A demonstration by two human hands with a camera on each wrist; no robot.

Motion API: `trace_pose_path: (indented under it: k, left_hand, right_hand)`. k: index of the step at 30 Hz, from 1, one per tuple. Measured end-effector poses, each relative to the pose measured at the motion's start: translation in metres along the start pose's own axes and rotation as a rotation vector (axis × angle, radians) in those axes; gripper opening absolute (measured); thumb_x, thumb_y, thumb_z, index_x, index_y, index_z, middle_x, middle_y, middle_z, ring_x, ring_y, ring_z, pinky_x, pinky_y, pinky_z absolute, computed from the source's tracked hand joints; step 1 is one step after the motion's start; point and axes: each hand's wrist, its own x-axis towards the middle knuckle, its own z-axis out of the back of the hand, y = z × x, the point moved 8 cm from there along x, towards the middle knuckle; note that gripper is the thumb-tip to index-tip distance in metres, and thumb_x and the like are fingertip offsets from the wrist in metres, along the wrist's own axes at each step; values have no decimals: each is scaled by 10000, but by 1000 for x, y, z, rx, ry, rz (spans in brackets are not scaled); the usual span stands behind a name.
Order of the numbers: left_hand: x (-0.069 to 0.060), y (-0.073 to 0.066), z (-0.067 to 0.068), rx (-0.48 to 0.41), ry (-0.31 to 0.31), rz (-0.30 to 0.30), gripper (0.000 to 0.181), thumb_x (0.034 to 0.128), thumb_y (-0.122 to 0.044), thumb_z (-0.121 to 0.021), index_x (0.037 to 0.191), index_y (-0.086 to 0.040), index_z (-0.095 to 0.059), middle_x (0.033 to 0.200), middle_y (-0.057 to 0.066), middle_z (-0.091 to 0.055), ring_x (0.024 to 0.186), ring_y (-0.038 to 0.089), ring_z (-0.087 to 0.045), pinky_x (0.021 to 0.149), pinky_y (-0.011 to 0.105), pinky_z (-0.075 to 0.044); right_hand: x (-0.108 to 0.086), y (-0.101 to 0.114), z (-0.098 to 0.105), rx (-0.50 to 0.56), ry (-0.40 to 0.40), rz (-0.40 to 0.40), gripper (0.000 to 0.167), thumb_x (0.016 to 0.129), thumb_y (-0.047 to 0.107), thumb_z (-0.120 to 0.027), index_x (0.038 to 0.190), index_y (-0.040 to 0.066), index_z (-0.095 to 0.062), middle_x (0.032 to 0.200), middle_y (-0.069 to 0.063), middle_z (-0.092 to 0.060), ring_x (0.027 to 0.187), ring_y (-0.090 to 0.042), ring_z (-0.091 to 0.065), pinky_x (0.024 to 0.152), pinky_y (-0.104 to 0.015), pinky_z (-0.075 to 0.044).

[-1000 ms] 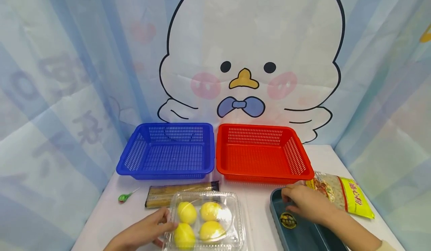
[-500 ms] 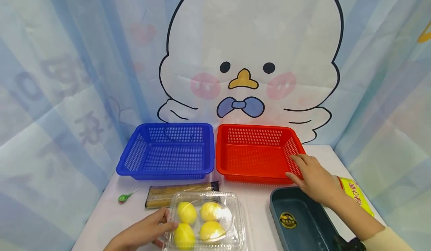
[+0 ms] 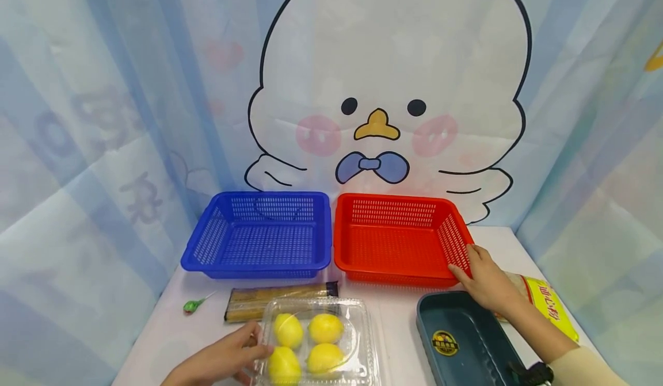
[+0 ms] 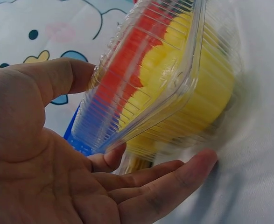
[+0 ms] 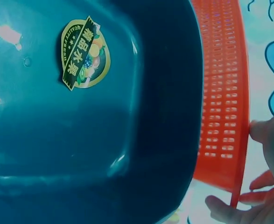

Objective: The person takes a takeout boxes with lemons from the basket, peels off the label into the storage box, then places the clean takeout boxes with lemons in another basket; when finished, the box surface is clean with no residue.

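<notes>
My left hand (image 3: pixel 223 354) holds the left side of a clear plastic clamshell box (image 3: pixel 357 348) with several lemons (image 3: pixel 325 328) inside. In the left wrist view, the thumb lies on the upper edge of the box (image 4: pixel 92 119) and the other fingers reach beneath it. At the right, my right hand (image 3: pixel 489 282) grips the front right corner of the red basket (image 3: pixel 404 199). The right wrist view has the fingers (image 5: pixel 223 209) at the rim of that basket (image 5: pixel 243 116). Just in front stands a dark teal tray (image 3: pixel 476 340) with a round fruit sticker.
Left of the red basket stands a blue basket (image 3: pixel 269 274). A flat pack of thin brown sticks (image 3: pixel 254 305) lies behind the lemon box, a green-wrapped lollipop (image 3: pixel 193 305) to its left. A yellow food bag (image 3: pixel 551 305) is partly hidden behind the right arm.
My right hand has left the teal tray, moved back to the red basket's right side and settled on its front corner. The left hand stays on the lemon box.
</notes>
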Motion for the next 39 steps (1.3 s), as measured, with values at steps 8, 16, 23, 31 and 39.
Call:
trace_pose_path:
  k: [8,16,23,31,39]
  left_hand:
    - [-3,2,1,17,-4,26,357,1093,-363,-601,1080,-43,-443,1111,146,-630,1005,331,-720,838,509,-649]
    - [-10,15,4,84,-37,115,453,1052,-463,-651,1117,-38,-509,1107,122,-636,941,266,-686,833,418,-603]
    - [-13,11,-6,-58,59,23,415,1078,-381,-632,1104,-49,-385,1115,146,-578,1041,315,-687,824,399,-596]
    - [-12,1,-18,-167,75,0,411,1097,-372,-585,1186,-117,-274,978,79,-629,773,175,-610,661,265,-520]
    - [-10,-7,-21,-224,63,8,424,1086,-339,-585,1241,-118,-258,1053,132,-704,779,168,-684,635,223,-568]
  right_hand:
    - [4,-5,2,65,18,-87,855,996,338,-733,1488,-242,-344,1436,-492,-396,1183,-614,-551,946,-720,-548]
    - [2,-10,-1,161,83,-189,1081,954,496,-756,1575,-205,-217,1553,-471,-260,1289,-611,-458,1022,-696,-524]
    - [1,-13,0,187,90,-197,1134,931,520,-776,1575,-213,-200,1581,-468,-214,1339,-613,-396,1064,-715,-486]
    - [1,-17,-2,252,98,-223,1166,923,531,-781,1599,-188,-160,1601,-453,-186,1320,-581,-429,1054,-674,-523]
    - [1,-20,-3,276,98,-247,1153,923,497,-791,1610,-171,-151,1607,-445,-175,1311,-577,-443,1033,-642,-553]
